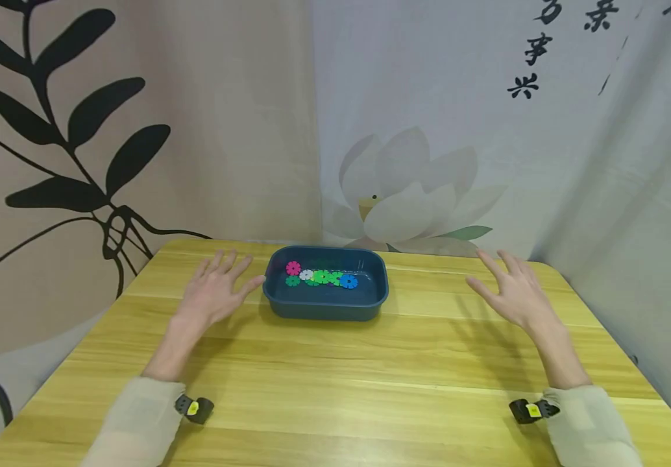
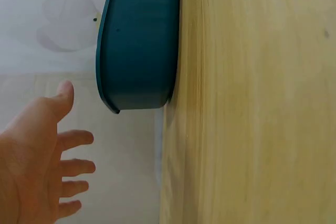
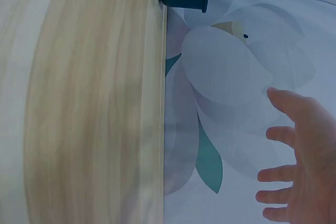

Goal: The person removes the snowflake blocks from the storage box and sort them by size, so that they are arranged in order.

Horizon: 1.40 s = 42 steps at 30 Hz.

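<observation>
A dark blue plastic basin (image 1: 326, 311) stands near the far edge of the table. Inside it lie several small flower-shaped plastic pieces: a pink piece (image 1: 293, 268), a white piece (image 1: 306, 275), green pieces (image 1: 322, 277) and a blue piece (image 1: 348, 281). My left hand (image 1: 214, 292) is held over the table just left of the basin, fingers spread, holding nothing. In the left wrist view, a gap shows between its thumb and the basin wall (image 2: 142, 51). My right hand (image 1: 516, 292) hovers well to the right of the basin, fingers spread, with nothing in it.
The wooden table (image 1: 324, 389) spans the foreground. Behind it hangs a curtain (image 1: 242, 130) printed with leaves, a lotus and characters. Each wrist carries a small black camera, one on the left sleeve (image 1: 137, 421) and one on the right sleeve (image 1: 589, 425).
</observation>
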Motion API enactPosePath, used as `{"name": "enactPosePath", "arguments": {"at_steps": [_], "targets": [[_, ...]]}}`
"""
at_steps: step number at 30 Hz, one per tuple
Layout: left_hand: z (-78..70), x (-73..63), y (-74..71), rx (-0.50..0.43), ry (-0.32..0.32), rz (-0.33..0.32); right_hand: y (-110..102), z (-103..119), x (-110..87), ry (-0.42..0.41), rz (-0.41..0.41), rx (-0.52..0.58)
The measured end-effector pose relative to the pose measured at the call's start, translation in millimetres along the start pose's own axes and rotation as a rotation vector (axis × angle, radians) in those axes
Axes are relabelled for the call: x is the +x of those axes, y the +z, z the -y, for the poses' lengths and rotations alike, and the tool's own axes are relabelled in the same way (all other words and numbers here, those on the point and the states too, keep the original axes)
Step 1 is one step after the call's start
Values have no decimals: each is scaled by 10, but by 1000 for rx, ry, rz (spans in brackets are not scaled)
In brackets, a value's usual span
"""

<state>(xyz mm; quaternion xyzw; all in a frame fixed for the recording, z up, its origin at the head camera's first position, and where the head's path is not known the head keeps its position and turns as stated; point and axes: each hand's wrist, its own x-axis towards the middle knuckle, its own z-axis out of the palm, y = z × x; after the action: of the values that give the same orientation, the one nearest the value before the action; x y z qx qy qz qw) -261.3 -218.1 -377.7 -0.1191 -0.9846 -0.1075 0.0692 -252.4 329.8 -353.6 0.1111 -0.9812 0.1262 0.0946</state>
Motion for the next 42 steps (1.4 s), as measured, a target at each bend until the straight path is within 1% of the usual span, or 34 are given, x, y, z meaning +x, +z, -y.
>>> {"name": "enactPosePath", "arguments": {"at_steps": [3, 7, 12, 22, 28, 32, 37, 42], "targets": [[-16, 18, 30, -22, 4, -9, 6, 49, 22, -13, -10, 8], [-46, 52, 77, -63, 3, -39, 30, 112, 61, -32, -27, 23], [-101, 110, 123, -113, 1, -61, 52, 198, 116, -47, -29, 49], [-181, 182, 201, -225, -38, -10, 106, 386, 222, -90, -40, 108], [-201, 212, 258, -267, -44, -11, 167, 511, 289, -111, -32, 142], [-198, 237, 290, -345, -36, -10, 212, 597, 330, -116, -11, 172], [-194, 259, 332, -447, -18, -18, 259, 720, 391, -130, 10, 242], [-200, 278, 370, -543, -27, -35, 316, 841, 451, -169, -2, 277]]}}
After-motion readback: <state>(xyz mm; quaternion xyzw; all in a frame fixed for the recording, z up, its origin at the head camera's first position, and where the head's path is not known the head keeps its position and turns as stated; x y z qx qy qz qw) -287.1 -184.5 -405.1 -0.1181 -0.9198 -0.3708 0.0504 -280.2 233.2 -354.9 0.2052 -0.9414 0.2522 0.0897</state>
